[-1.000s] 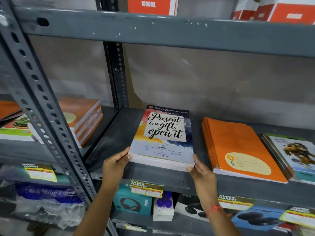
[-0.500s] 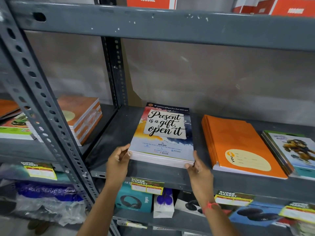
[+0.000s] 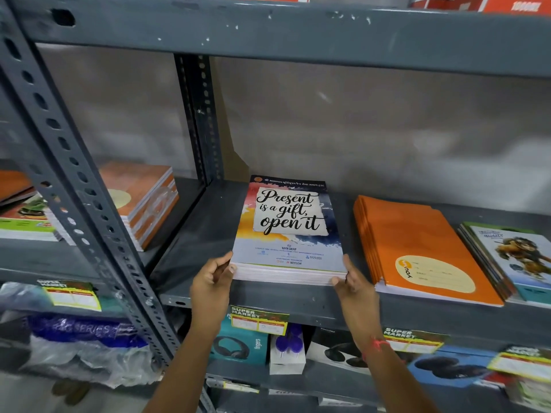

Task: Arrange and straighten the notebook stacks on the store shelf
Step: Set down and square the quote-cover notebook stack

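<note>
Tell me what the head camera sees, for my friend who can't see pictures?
Two hands, left hand and right hand, hold the front corners of a notebook stack reading "Present is a gift, open it" on a grey metal shelf. An orange notebook stack lies to its right.

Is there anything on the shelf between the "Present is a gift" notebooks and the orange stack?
Nothing: in the head view, only a bare strip of grey shelf separates the "Present is a gift" stack from the orange stack.
</note>
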{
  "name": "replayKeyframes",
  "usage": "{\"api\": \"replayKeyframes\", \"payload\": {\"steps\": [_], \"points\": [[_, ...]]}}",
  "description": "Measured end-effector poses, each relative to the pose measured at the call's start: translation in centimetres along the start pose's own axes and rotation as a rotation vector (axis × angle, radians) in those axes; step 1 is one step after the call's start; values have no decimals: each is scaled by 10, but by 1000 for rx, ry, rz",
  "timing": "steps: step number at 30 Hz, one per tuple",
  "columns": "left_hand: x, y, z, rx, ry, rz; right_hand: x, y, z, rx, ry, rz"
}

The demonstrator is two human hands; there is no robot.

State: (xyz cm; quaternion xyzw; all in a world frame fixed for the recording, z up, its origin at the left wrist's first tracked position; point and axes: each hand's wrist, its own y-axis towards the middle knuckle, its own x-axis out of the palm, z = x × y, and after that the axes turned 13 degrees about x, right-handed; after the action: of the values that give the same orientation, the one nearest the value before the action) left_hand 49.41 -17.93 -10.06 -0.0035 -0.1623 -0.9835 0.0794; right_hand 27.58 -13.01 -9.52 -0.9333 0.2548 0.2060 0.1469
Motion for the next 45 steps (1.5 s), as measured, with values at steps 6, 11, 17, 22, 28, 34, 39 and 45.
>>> {"api": "replayKeyframes", "payload": {"steps": [6,11,17,22,28,34,39,45], "points": [[-1,3,-2,-42,-20,14,3,0,3,9,-12,-13],[0,2,-2,-40,-20,22,2,1,4,34,107,-44],[3,1,-1,-87,-64,76,2,2,4,28,106,-25],[6,0,2,-96,-62,109,2,-1,3,3,82,-4],[8,0,1,-99,-85,144,4,-2,2,-8,30,26],[7,2,-5,-125,-116,173,6,-6,3,-41,-66,99],[4,3,-9,-125,-124,164,5,-8,2,-38,-72,116],[2,4,-4,-136,-112,139,3,-8,-2,-24,-20,56]]}}
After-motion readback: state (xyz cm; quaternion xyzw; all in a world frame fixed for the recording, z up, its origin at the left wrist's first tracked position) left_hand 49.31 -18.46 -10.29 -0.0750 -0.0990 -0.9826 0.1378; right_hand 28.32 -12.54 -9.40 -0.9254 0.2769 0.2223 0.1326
